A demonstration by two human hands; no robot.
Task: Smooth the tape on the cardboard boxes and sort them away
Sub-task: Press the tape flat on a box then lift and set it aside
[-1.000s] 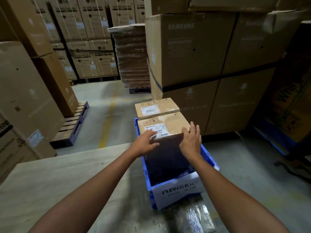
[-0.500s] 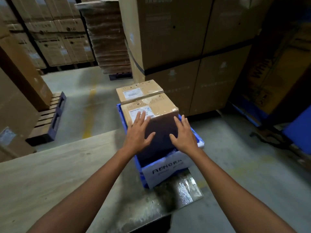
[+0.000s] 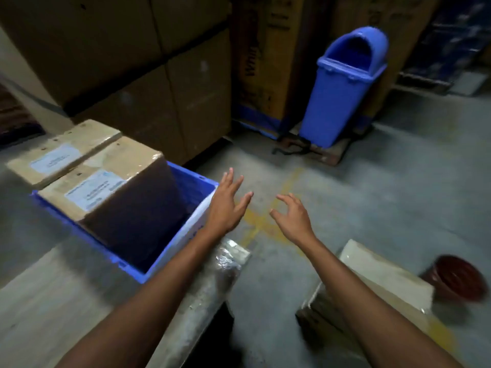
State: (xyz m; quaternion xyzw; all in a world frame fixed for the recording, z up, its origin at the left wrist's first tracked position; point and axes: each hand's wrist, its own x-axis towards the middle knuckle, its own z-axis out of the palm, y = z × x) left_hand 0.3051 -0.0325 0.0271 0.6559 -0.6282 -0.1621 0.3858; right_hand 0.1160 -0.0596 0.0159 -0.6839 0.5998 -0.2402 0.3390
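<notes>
Near cardboard box point(image 3: 106, 187) standing in the blue crate point(image 3: 195, 183), labelled top well above the rim, dark side face dropping into the crate's open near half, top edge touching the far cardboard box point(image 3: 63, 152). Far box either inside the crate too or just behind it; impossible to tell. Tape point(image 3: 101, 162) on the near top too blurred to judge as flat or lifted. Left hand point(image 3: 225, 205) just beside the crate's right corner, fingers straight and spread wide, holding nothing. Right hand point(image 3: 292, 219) near it over the floor point(image 3: 398, 181), fingers spread and loosely hooked, likewise empty. Both hands apart from the boxes. Likely trouble from here: a tall box in a low-walled crate, probably top-heavy, liable to lean toward the empty near half if nudged by a forearm. Tape perhaps creased if counted as finished too soon, hard to confirm in this dim light. Crate close to the film-wrapped end point(image 3: 225, 264) of the table point(image 3: 53, 301), so a shove rightward possibly enough to send it over the edge. Any reach toward the pale box point(image 3: 380, 277) on the floor with the left arm across the crate corner, another chance of a snag. As for containers: blue crate holding the near box, with dark bare space in front of it. Blue bin point(image 3: 340, 96) with a hooded lid against the big cartons point(image 3: 132, 62), mouth dark, contents not visible. Reddish-brown pot point(image 3: 457, 277) on the floor beside the pale box, inside too blurred to read.
</notes>
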